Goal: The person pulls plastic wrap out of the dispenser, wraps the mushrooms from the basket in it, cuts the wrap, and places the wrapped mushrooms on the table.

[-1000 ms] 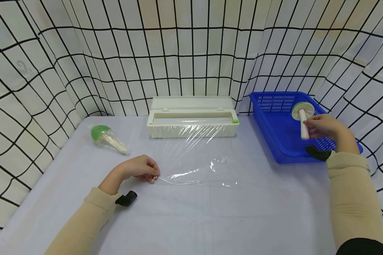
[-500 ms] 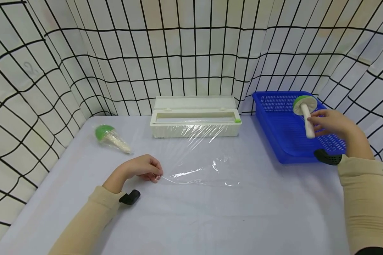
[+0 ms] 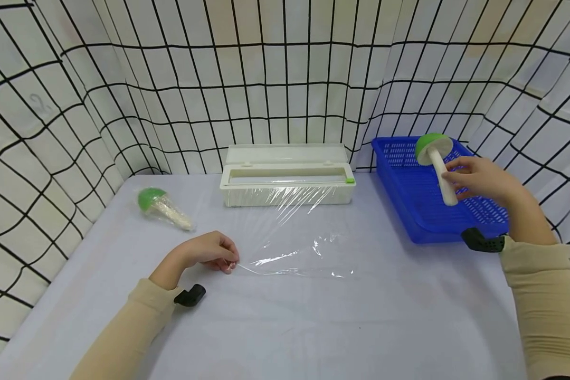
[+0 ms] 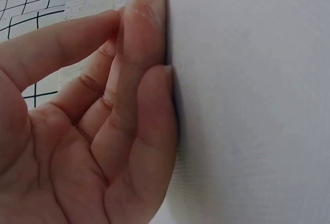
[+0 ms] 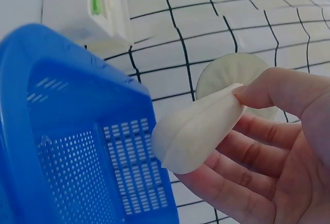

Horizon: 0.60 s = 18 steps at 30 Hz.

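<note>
Your right hand (image 3: pixel 477 179) grips the white stem of a green-capped toy mushroom (image 3: pixel 436 158), fingers and thumb curled round it, and holds it in the air above the blue perforated plastic basket (image 3: pixel 410 195). A second ago the mushroom sat lower, close over the basket floor; it has since come up and tipped so the green cap faces the camera, clear of the basket. By my judgement that means the pick is done and the mushroom is free to be carried over to the film.

Your left hand (image 3: pixel 209 252) has not moved: it rests on the pale surface (image 3: pixel 285 327) with fingertips (image 4: pixel 149 13) pinching the near corner of the sheet of clear cling film (image 3: pixel 294 243), keeping it spread flat. The film runs from that pinch back to the white plastic film dispenser box (image 3: pixel 287 182), whose lid stands open, and is not yet cut off.

By count: two green-capped mushrooms, the one in your right hand and a second one already wrapped in film (image 3: pixel 161 207), lying at the left of the surface, well apart from both hands. One basket, one dispenser, one sheet drawn out.
</note>
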{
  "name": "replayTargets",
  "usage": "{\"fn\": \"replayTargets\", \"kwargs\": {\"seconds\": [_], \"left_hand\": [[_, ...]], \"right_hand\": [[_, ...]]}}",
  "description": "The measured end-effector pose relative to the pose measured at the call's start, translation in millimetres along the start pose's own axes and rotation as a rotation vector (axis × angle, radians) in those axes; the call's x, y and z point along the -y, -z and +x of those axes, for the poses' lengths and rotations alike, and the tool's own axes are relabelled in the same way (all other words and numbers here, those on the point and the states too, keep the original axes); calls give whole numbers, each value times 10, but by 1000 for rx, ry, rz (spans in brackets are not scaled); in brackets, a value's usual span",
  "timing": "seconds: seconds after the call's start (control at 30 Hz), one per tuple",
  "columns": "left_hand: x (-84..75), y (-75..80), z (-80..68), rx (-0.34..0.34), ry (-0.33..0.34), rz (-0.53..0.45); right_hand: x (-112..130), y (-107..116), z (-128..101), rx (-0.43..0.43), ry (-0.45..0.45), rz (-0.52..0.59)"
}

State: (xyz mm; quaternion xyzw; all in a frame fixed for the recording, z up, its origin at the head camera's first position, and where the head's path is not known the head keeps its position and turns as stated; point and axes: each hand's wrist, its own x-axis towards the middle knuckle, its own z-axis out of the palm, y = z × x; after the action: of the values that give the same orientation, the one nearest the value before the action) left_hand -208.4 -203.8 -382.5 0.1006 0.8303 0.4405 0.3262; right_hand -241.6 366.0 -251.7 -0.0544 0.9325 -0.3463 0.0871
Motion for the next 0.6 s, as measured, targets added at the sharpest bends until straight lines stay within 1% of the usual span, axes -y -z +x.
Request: {"fn": "replayTargets", "kwargs": {"seconds": [0.13,0.33,0.43,0.6], "left_hand": [[19,4,0,-1,3,-2],[24,1,-7,-5,-8,-5],[22,5,-14,-8,-14,-8],[28,3,-4,-12,-7,-11]], "right_hand": [[114,-83,-17,-3,28,-22],[230,-202,19,25,75,-8],[294,-262,39,38,94,-20],[425,-391,31,47,127,-24]]}}
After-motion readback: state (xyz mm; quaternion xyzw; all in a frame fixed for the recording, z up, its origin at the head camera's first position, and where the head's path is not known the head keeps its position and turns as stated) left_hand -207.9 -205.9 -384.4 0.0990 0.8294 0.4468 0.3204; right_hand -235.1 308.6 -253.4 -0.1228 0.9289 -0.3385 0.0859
